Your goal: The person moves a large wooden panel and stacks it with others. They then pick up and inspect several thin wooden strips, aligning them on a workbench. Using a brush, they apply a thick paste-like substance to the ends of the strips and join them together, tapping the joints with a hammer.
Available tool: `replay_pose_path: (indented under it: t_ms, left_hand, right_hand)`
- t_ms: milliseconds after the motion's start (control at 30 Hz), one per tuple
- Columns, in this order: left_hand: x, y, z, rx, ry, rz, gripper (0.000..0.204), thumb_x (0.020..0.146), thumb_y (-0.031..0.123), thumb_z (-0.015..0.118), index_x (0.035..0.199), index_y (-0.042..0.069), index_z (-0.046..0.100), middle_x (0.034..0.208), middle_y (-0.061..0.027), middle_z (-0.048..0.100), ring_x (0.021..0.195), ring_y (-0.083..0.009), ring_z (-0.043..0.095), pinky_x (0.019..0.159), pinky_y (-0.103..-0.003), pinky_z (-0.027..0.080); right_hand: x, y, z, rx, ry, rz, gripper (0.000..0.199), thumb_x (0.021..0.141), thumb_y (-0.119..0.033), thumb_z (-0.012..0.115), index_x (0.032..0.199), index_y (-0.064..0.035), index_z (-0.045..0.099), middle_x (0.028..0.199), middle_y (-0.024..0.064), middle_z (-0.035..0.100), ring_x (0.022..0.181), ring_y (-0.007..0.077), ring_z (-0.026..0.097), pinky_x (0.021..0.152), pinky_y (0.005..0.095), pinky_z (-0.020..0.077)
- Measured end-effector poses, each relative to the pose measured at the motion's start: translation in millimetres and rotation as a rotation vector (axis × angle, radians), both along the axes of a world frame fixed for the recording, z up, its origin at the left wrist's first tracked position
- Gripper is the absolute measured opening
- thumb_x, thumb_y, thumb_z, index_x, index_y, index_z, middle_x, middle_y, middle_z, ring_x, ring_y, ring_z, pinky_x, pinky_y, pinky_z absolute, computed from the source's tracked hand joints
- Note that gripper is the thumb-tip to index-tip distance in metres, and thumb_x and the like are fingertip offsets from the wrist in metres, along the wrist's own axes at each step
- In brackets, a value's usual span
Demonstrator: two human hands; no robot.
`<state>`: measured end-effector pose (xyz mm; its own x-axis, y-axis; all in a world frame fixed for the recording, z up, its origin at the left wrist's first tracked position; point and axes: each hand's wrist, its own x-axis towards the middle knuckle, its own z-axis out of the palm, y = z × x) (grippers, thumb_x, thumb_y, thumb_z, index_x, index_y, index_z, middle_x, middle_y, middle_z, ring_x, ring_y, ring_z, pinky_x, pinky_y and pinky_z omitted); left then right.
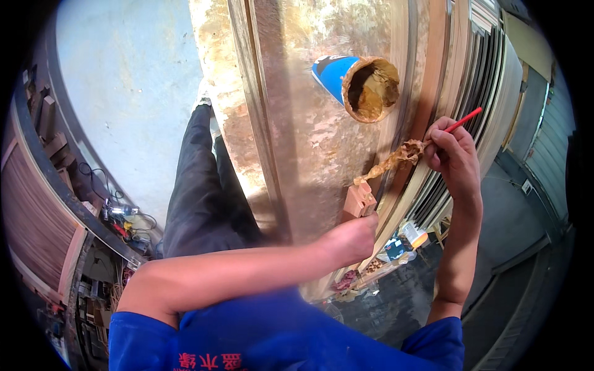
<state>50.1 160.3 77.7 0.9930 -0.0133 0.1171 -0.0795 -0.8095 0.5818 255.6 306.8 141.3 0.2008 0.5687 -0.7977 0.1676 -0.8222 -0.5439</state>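
Observation:
My left hand (351,240) reaches across from the lower left, its fingers closed round a short reddish-brown wood piece (359,201) with cut, stepped ends. From the right, my right hand (455,151) pinches a thin stick (391,164) with a red upper end. Lumpy, tan, glue-like matter cakes the lower length of that stick. Its tip meets the top end of the wood piece, or lies just above it. Beyond both hands stands a blue can (335,74), its open mouth crusted with the same tan matter and partly filled with it.
The can rests on a stained, worn board (309,142). Long wood strips (427,80) and dark and pale lengths (479,74) are stacked along the right. Tools and cords (120,213) lie at the left, near wood offcuts (55,145). A pale blue surface (124,93) spans the upper left.

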Motion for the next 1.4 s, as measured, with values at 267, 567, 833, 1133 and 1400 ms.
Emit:
replay_pose_path:
  t_ms: [267, 567, 833, 1133, 1400]
  left_hand:
    - [4, -7, 3, 0.046, -0.027, 0.005, 0.013, 0.086, 0.024, 0.068, 0.087, 0.019, 0.08, 0.086, 0.0051, 0.074, 0.088, -0.0172, 0.066, 0.097, -0.034, 0.037]
    - [-3, 12, 12, 0.044, 0.009, -0.016, 0.013, 0.086, 0.023, 0.068, 0.086, 0.017, 0.079, 0.085, 0.0035, 0.074, 0.088, -0.0172, 0.063, 0.099, -0.035, 0.037]
    - [4, -8, 4, -0.007, -0.033, 0.09, 0.012, 0.084, 0.021, 0.068, 0.085, 0.017, 0.079, 0.085, 0.0034, 0.074, 0.089, -0.0164, 0.063, 0.101, -0.035, 0.036]
    - [7, -12, 0, -0.089, -0.017, 0.061, 0.012, 0.083, 0.021, 0.068, 0.085, 0.019, 0.08, 0.086, 0.0023, 0.074, 0.092, -0.015, 0.065, 0.1, -0.034, 0.038]
    - [-11, -8, 0, 0.056, -0.046, 0.149, 0.014, 0.081, 0.024, 0.07, 0.088, 0.017, 0.081, 0.087, 0.0032, 0.074, 0.096, -0.0202, 0.064, 0.098, -0.033, 0.04]
  right_hand:
    - [-1, 1, 8, -0.016, -0.081, 0.04, 0.009, 0.101, -0.014, 0.059, 0.095, -0.0075, 0.059, 0.078, -0.0007, 0.061, 0.058, 0.0042, 0.05, 0.051, 0.0186, 0.0357]
    - [-80, 52, 59, -0.003, -0.181, 0.535, 0.006, 0.092, -0.007, 0.06, 0.092, -0.0014, 0.064, 0.08, -0.0022, 0.057, 0.07, 0.0037, 0.049, 0.061, 0.0224, 0.0385]
    - [-129, 69, 55, -0.053, -0.283, 0.753, 0.008, 0.091, -0.007, 0.062, 0.087, 0.0004, 0.06, 0.077, 0.0012, 0.057, 0.07, 0.0088, 0.056, 0.063, 0.0252, 0.0439]
    - [-147, 63, 68, 0.048, -0.366, 0.879, 0.008, 0.087, 0.0, 0.063, 0.083, 0.0011, 0.057, 0.075, 0.0043, 0.053, 0.07, 0.0111, 0.055, 0.066, 0.0262, 0.0445]
    - [-86, 40, 51, 0.194, -0.351, 0.43, 0.006, 0.098, -0.005, 0.06, 0.092, -0.0029, 0.062, 0.076, -0.0011, 0.059, 0.059, 0.0053, 0.051, 0.055, 0.021, 0.0406]
